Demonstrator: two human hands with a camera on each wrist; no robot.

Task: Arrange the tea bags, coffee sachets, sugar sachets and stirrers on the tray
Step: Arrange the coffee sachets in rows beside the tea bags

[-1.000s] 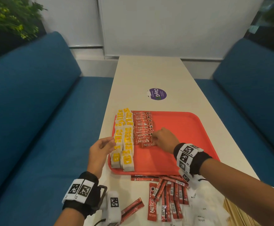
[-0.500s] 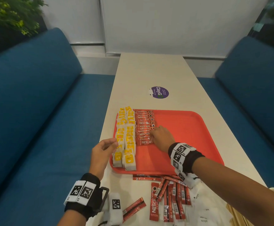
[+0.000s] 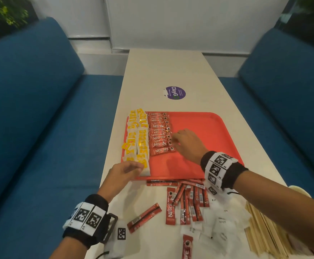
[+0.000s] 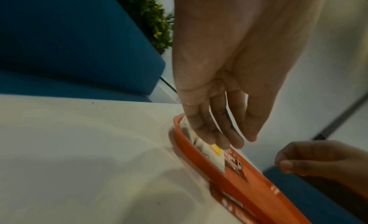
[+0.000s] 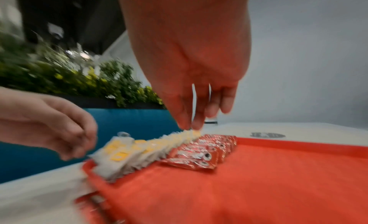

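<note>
A red tray (image 3: 208, 139) lies on the white table. Along its left side stand two columns of yellow-and-white tea bags (image 3: 137, 141), with a column of red coffee sachets (image 3: 160, 133) beside them. My left hand (image 3: 139, 168) reaches over the tray's near left corner, and its straight fingers (image 4: 217, 137) touch the nearest tea bags (image 4: 214, 150). My right hand (image 3: 174, 138) rests on the tray, fingertips against the right ends of the coffee sachets, holding nothing. Loose coffee sachets (image 3: 186, 204), white sugar sachets (image 3: 218, 221) and wooden stirrers (image 3: 264, 227) lie on the table in front of the tray.
Blue sofas flank the table on the left (image 3: 31, 128) and right (image 3: 283, 90). A purple round sticker (image 3: 175, 92) sits on the table beyond the tray. The tray's right half (image 3: 204, 128) is bare red surface. A green plant (image 3: 3, 10) stands at the back left.
My left hand has moved forward and right from beside the tray onto the nearest tea bags. My right hand has stayed at the ends of the coffee sachets.
</note>
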